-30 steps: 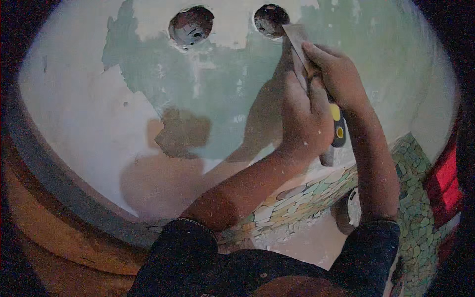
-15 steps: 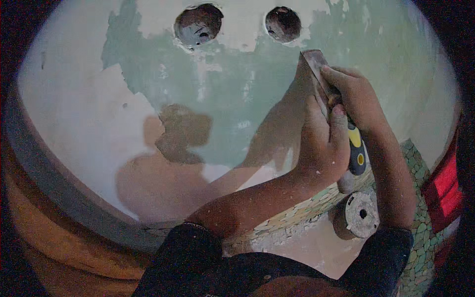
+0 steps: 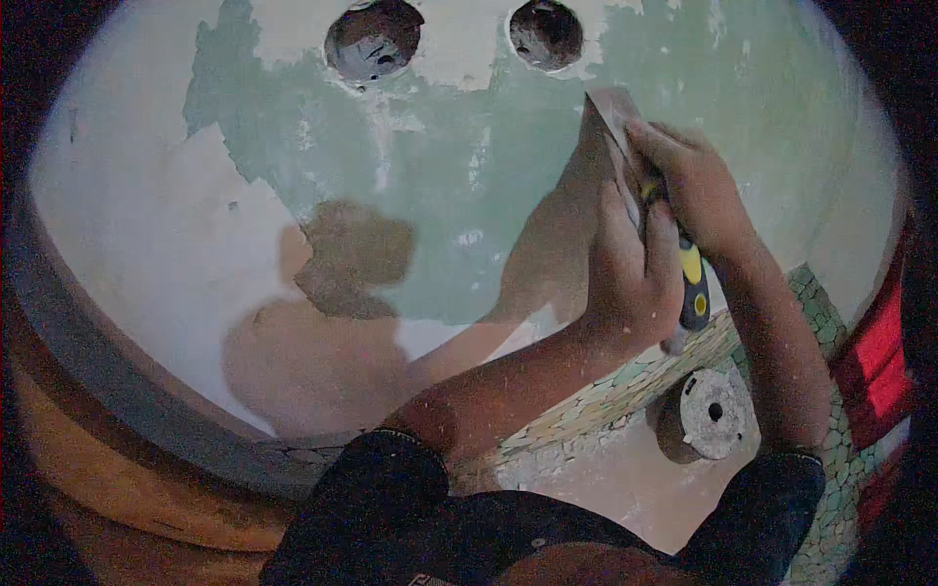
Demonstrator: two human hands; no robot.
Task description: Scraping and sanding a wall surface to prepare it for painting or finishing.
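Note:
Both hands are closed round a putty knife (image 3: 695, 288) with a black and yellow handle. Its flat blade (image 3: 613, 105) points up against a wall (image 3: 410, 244) of pale green paint, with bare white patches. Lower on the tool, my left hand (image 3: 633, 273) grips from the left, thumb lying along it. My right hand (image 3: 696, 186) wraps it from the right and higher up, fingertips on the blade. The fingers cover the join between blade and handle. The blade's tip is below the right one of two round holes (image 3: 546, 36).
The larger left hole (image 3: 374, 41) has a chipped rim. Below my hands a round, grey, dusty piece with a central hole (image 3: 716, 413) stands by a stone-patterned strip (image 3: 625, 366). Something red (image 3: 879, 371) is at the far right. My shadow falls on the wall.
The whole view has shifted a little, so the holes appear slightly further left and higher. Both hands keep their hold on the putty knife, and its blade is still near the right hole.

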